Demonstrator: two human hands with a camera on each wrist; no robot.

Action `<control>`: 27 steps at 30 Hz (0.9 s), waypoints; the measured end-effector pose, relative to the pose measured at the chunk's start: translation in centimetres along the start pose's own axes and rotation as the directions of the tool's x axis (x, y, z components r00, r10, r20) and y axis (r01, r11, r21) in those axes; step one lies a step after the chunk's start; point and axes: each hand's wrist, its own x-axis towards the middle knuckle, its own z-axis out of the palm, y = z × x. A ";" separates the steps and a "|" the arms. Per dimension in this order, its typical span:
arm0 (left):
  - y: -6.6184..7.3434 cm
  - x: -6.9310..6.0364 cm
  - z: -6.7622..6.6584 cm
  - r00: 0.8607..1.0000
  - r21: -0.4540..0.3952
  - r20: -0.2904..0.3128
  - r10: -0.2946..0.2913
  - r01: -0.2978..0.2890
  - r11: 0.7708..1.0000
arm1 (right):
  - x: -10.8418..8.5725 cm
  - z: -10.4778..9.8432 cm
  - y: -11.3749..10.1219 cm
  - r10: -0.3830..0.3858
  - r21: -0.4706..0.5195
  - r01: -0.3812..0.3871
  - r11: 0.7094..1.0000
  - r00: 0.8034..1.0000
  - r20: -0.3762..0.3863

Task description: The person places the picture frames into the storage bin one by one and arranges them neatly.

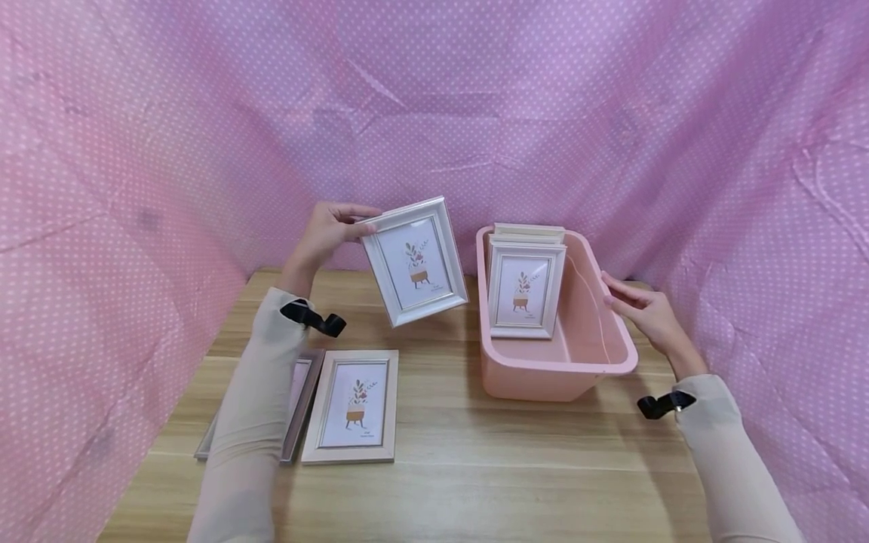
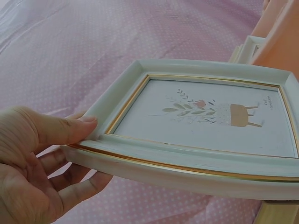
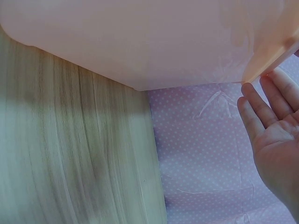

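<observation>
The left hand (image 1: 327,232) pinches the upper left corner of a white picture frame (image 1: 392,280), tilted in the air left of the pink bin (image 1: 553,383). In the left wrist view the thumb of the left hand (image 2: 32,154) lies on the front of the white frame (image 2: 196,163), the fingers beneath it. The right hand (image 1: 648,313) touches the bin's right rim, fingers mostly straight; the right wrist view has the right hand's (image 3: 280,135) fingertips at the edge of the bin (image 3: 140,42). Inside the bin, several frames (image 1: 557,290) stand at the left back.
On the wooden table (image 1: 448,467) a cream picture frame (image 1: 315,437) lies face up at the front left. Beside it, partly under the left sleeve, are darker frames (image 1: 296,430). A pink dotted cloth (image 1: 434,90) hangs behind and at both sides.
</observation>
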 end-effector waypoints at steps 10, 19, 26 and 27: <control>2.0 0.5 -0.8 0.998 -0.065 -0.044 0.050 -0.053 0.996 | 0.1 -0.1 0.1 -0.007 -0.033 0.006 0.999 1.000 -0.007; 3.4 0.6 -1.0 0.996 -0.106 -0.069 0.061 -0.068 0.992 | 0.1 -0.1 -0.2 -0.006 -0.015 0.006 1.000 1.000 0.001; 4.8 1.1 0.0 0.993 -0.108 -0.076 0.094 -0.102 0.989 | -0.1 -0.1 0.0 0.010 -0.027 -0.011 1.000 1.000 -0.008; 5.0 1.2 0.2 0.992 -0.105 -0.074 0.100 -0.108 0.989 | -0.1 -0.1 -0.1 0.011 -0.029 -0.011 1.000 1.000 -0.009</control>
